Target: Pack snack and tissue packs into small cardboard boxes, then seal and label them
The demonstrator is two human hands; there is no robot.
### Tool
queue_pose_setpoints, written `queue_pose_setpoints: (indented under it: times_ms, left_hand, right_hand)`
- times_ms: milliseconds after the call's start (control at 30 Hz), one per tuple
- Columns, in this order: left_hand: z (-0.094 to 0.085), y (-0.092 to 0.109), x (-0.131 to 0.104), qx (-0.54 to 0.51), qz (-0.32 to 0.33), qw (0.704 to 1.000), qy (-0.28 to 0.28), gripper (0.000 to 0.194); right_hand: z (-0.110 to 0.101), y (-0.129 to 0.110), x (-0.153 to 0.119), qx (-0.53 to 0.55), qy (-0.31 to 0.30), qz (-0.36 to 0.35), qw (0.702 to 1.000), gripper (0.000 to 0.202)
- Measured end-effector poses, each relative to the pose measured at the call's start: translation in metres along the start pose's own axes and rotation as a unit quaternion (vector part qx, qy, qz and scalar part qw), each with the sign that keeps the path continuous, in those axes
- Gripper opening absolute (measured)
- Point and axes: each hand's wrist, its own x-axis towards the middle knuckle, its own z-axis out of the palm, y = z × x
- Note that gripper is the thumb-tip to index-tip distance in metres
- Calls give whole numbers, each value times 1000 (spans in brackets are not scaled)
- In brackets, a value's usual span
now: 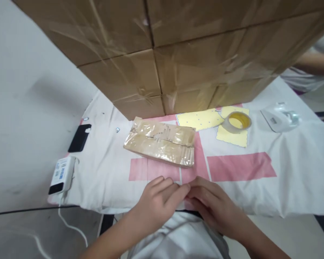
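Stacked cartons [178, 54]: a tape-wrapped wall of boxes is seen at the far side of the cloth-covered table [286, 187].
Taped packet [162, 145]: laid flat mid-table, near the hands but apart from them.
Left hand [158, 203]: fingers are curled, tips met with the other hand at the near edge of the table.
Right hand [213, 205]: fingers are pinched likewise; whether anything is held cannot be told.
Tape roll [237, 121]: set well apart, far right of the packet.
Step judged: something small is being worked between the fingertips; a fine pinch is called for next.
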Motion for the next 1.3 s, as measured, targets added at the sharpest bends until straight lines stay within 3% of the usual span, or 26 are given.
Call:
queue_pose_setpoints:
  times_ms: [167,300,400,467,500,567,600,667,800,900,1300]
  left_hand:
    - [16,7,11,32,47,998,-36,24]
    - [21,13,17,36,66,994,-82,37]
    - [13,2,12,60,46,996,-54,40]
    - [4,-17,6,106,-11,992,64,32]
    - [0,-29,4,126,-51,978,159,28]
    - [-5,-57,-1,142,-130,911,364,23]
    - [-5,-70,-2,141,-168,873,436,21]
    - [-4,-93,-4,119,-252,827,488,21]
    - [7,-116,-9,35,-350,833,427,27]
    - [13,-121,-13,10,-362,840,403,29]
    - [17,-124,-11,3,-360,835,416,28]
  right_hand:
    - [-8,10,-19,26,-2,62,998,7]
    - [-16,18,-22,63,8,75,995,15]
    - [-18,32,-14,71,120,97,986,17]
    - [-14,45,-2,34,242,123,962,17]
    - [-11,52,4,15,301,130,945,17]
    - [-2,64,18,0,383,133,914,17]
    - [2,68,23,4,401,127,907,17]
    - [12,74,29,16,404,106,909,19]
    - [26,80,30,15,397,66,915,22]
    - [29,82,30,12,404,63,912,21]
    - [32,83,31,30,400,68,913,26]
